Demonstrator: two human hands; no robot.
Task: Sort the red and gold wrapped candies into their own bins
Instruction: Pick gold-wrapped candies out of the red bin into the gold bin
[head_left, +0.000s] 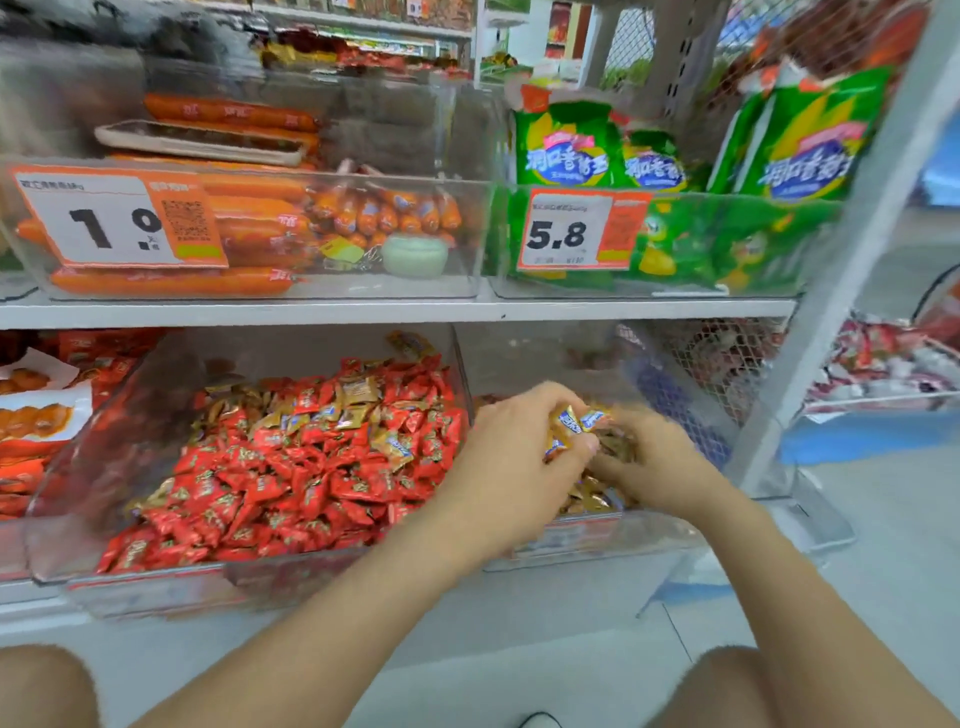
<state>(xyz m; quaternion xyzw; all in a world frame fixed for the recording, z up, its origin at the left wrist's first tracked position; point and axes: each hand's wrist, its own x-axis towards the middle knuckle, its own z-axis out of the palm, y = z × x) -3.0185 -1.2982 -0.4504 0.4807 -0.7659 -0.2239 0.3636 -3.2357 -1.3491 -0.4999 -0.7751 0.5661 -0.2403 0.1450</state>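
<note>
the left hand (511, 457) is gripping a small bunch of gold wrapped candies with blue labels (569, 427), its fingers curling round them, above the right clear plastic bin (628, 535). the right hand (655, 467) is reaching into the same bin, just beside the left hand, and is touching the loose gold candy pile (589, 499). motion blur is hiding its fingers, so its grip cannot be told. both hands are covering most of that pile.

the left clear plastic bin (104, 457) is standing directly beside it, wall to wall, and is holding a heap of red wrapped candies (311, 483) with gold pieces (358, 392) mixed in, mostly toward the back.

a white shelf board (363, 312) is running just above both bins. on it, a clear bin of orange sausages (249, 228) is carrying a price tag reading 1.0 (111, 221), and green snack bags (566, 150) are sitting behind a tag reading 5.8 (558, 234). a grey wire mesh panel (727, 358) is closing off the right side of the gold bin. two bare knees (41, 686) are showing at the lower edge.
</note>
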